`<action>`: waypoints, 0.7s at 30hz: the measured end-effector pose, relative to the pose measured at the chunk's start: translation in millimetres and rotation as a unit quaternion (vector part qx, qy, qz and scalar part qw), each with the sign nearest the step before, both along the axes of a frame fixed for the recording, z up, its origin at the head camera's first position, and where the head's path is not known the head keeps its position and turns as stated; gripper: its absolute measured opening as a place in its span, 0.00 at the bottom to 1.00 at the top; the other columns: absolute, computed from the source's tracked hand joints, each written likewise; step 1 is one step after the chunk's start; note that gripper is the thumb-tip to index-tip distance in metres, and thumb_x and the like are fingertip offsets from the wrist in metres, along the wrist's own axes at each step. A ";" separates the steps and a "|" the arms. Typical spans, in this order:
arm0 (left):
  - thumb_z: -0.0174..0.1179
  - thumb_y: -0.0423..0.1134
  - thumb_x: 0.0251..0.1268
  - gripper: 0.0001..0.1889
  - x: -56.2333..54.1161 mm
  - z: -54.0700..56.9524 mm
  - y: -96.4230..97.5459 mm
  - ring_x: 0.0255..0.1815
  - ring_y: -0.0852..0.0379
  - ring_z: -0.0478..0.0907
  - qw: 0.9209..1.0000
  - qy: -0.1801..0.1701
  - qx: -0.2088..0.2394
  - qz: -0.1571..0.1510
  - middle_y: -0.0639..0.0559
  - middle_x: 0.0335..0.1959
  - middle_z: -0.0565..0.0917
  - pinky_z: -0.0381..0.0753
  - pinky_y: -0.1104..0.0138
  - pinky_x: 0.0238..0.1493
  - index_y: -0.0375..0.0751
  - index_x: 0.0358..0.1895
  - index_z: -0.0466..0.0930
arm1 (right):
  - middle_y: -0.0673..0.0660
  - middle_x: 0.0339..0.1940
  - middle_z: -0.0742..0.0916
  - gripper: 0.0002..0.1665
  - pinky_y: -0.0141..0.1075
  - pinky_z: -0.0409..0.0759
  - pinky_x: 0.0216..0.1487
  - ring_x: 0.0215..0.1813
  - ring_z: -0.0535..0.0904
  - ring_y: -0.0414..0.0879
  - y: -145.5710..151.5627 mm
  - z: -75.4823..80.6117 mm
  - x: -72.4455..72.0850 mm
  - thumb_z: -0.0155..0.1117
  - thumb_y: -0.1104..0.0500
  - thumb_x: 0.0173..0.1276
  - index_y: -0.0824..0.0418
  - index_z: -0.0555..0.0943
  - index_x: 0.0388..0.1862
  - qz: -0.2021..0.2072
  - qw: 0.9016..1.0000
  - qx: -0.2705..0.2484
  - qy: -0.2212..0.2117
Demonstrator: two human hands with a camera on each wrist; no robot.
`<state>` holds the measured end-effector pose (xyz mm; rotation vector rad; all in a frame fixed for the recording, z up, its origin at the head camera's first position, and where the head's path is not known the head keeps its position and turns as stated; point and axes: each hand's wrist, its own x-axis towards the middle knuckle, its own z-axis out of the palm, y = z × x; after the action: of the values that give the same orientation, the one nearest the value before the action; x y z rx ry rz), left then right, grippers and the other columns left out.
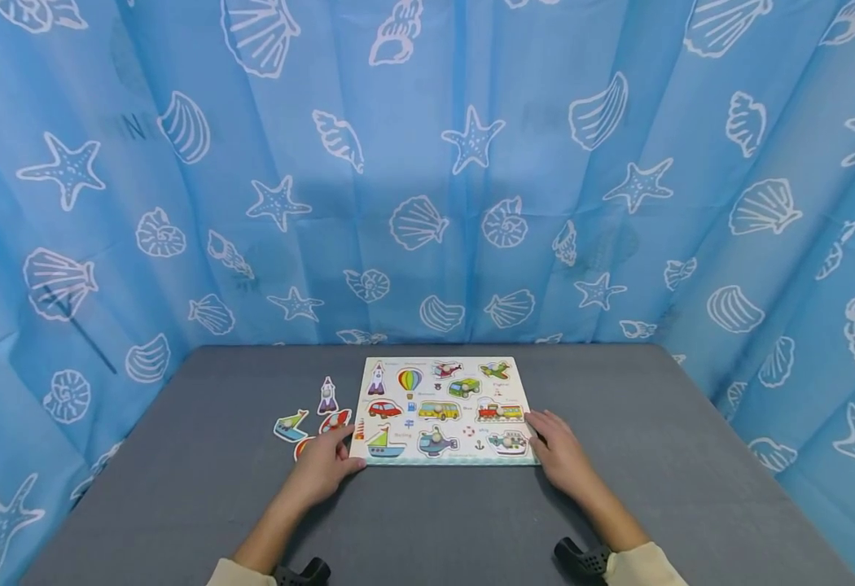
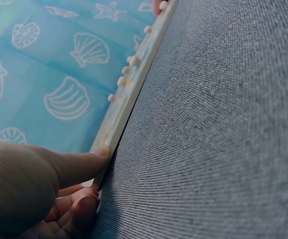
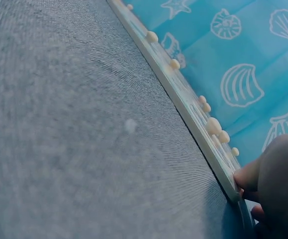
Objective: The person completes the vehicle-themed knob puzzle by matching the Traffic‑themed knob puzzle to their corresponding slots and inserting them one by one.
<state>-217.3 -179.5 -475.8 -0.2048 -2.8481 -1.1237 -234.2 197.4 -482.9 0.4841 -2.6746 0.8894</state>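
Observation:
A wooden peg puzzle board (image 1: 471, 461) with vehicle pictures lies on the grey table between both hands. My left hand (image 1: 321, 465) grips its near left corner; in the left wrist view the thumb (image 2: 86, 163) presses the board's edge, with the fingers curled below. At the near right side my right hand (image 1: 563, 457) holds the edge, and the right wrist view shows its thumb (image 3: 247, 177) on the corner. Knobbed pieces such as the bus (image 1: 439, 411), train (image 1: 499, 410) and green truck (image 1: 464, 388) sit in the board.
Left of the board lie loose pieces: a rocket (image 1: 328, 397), a sailboat (image 1: 291, 426) and a red car (image 1: 335, 421). Another piece (image 1: 300, 448) is partly hidden by the left hand. A blue shell-patterned curtain (image 1: 427, 163) hangs behind and beside the table (image 1: 662, 456).

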 end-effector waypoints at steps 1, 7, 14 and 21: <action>0.72 0.35 0.53 0.31 -0.1 0.7 0.4 0.18 0.59 0.65 1.000 -0.002 -0.001 -0.002 0.55 0.19 0.70 0.63 0.67 0.23 0.27 0.61 0.74 | 0.73 0.58 0.78 0.22 0.61 0.61 0.62 0.65 0.65 0.72 0.7 -0.5 0.1 0.57 0.73 0.65 0.76 0.75 0.58 0.000 1.000 0.000 0.001; 0.73 0.34 0.52 0.31 -1.6 1.7 -0.5 0.19 0.59 0.66 1.000 -0.009 0.013 -0.021 0.55 0.20 0.71 0.64 0.67 0.23 0.28 0.60 0.75 | 0.72 0.59 0.78 0.22 0.61 0.61 0.62 0.66 0.65 0.71 3.9 -2.6 1.0 0.58 0.73 0.65 0.76 0.75 0.59 -0.003 1.000 -0.003 -0.004; 0.70 0.30 0.54 0.28 -9.3 3.8 -13.9 0.18 0.58 0.72 0.998 -0.031 0.038 -0.040 0.55 0.22 0.74 0.72 0.66 0.22 0.31 0.60 0.75 | 0.71 0.60 0.77 0.23 0.61 0.60 0.63 0.67 0.63 0.70 3.3 -2.1 0.0 0.57 0.71 0.66 0.75 0.75 0.60 -0.005 1.000 0.000 -0.024; 0.69 0.29 0.55 0.17 -25.3 6.4 -28.9 0.22 0.59 0.70 0.999 0.029 0.044 -0.008 0.55 0.25 0.74 0.70 0.67 0.23 0.35 0.50 0.83 | 0.71 0.60 0.78 0.22 0.60 0.61 0.63 0.67 0.64 0.70 2.8 -1.9 -1.8 0.58 0.72 0.65 0.75 0.75 0.59 -0.001 1.000 -0.007 -0.018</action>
<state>-242.7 -208.4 -469.3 -0.2502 -2.7450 -1.2230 -236.0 200.3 -484.9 0.4671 -2.6993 0.9231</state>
